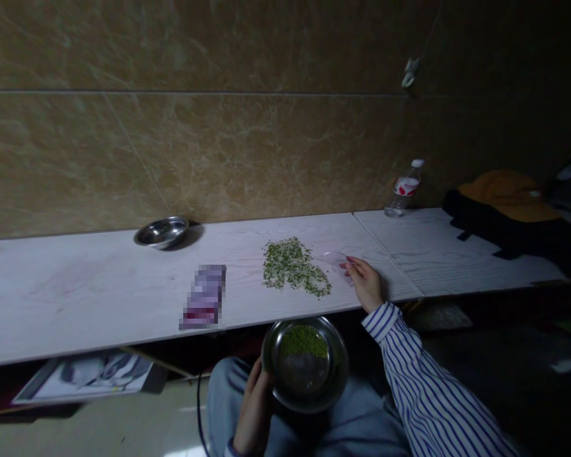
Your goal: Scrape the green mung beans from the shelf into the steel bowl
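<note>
the left hand (255, 395) is gripping the bowl (337, 365) over the lap (366, 425); the right hand (366, 284) is pinching clear plastic (334, 257) beside green bits (288, 263) lying on the table (99, 298). a slackening grip could be spilling the bowl.

Your bare left hand (255, 395) curls against the left side of the round, shiny metal bowl (334, 374), closed on it, some fingers hidden. Its wrist lies below and left of the bowl. Your bare right hand (367, 285) is beyond the bowl and to its right, fingers pointing left and drawn to the thumb in a pinch. Your right arm (412, 371), in a white long sleeve with blue stripes, slants forward, to the right of the bowl.
</note>
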Motion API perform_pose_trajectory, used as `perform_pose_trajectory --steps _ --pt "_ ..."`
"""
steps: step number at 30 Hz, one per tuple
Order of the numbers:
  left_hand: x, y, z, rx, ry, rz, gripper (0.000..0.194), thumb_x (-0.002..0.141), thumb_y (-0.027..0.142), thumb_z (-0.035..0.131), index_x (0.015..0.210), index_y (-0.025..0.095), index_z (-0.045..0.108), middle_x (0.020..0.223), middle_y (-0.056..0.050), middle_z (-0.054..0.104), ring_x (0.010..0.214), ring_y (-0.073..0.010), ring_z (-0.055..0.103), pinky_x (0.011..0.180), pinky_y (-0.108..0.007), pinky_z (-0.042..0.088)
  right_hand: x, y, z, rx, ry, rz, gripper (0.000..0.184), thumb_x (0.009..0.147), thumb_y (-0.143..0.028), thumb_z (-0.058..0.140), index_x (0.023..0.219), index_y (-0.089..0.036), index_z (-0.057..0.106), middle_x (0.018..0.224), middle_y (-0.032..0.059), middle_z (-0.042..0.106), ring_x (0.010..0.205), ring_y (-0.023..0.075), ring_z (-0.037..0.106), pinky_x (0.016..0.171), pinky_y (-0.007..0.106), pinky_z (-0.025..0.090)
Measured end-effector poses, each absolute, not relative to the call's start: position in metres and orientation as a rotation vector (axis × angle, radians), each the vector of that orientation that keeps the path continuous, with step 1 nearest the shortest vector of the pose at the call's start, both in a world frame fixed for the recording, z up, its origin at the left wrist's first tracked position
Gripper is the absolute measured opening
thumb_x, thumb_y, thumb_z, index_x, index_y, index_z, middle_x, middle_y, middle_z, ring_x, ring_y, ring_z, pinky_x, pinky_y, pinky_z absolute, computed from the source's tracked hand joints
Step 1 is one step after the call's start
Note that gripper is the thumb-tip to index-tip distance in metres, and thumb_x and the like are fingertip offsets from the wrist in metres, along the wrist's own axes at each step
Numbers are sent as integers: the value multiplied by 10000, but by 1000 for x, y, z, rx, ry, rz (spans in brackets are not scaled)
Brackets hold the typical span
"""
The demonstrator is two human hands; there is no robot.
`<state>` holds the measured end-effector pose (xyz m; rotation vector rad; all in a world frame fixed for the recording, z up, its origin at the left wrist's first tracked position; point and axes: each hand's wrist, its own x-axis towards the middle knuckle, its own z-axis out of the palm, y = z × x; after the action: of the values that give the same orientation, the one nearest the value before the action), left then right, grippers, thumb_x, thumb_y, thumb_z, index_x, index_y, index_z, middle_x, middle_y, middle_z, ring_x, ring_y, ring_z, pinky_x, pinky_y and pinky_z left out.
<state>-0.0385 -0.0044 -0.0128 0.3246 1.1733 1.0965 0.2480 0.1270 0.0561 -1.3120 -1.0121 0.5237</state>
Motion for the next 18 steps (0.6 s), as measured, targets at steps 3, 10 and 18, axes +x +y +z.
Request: perform_pose_trajectory --steps 3,10,18 --pt "-34 -1 -7 384 1190 1084 610 683 372 776 1261 218 663 1256 -106 701 1215 -316 596 920 -366 509 250 127 52 -1317 -1003 535 557 721 -614 698 1020 -145 677 895 142 770 748 213 698 704 392 567" --pt "-29 -6 -2 456 1183 1095 464 742 396 699 1189 272 695 1308 -75 675 1214 -335 592 784 -351 539 252 131 45 -1327 -993 563 601 718 -624 696 1052 -126 668 920 167 767 804 245 722 761 424 579" --pt "-27 -8 -8 480 1207 1055 521 769 437 624 1253 247 614 1310 -101 654 1090 -302 651 739 -353 550 251 130 42 -1344 -1001 613 603 678 -617 739 1059 -153 685 921 146 773 826 260 730 789 444 582"
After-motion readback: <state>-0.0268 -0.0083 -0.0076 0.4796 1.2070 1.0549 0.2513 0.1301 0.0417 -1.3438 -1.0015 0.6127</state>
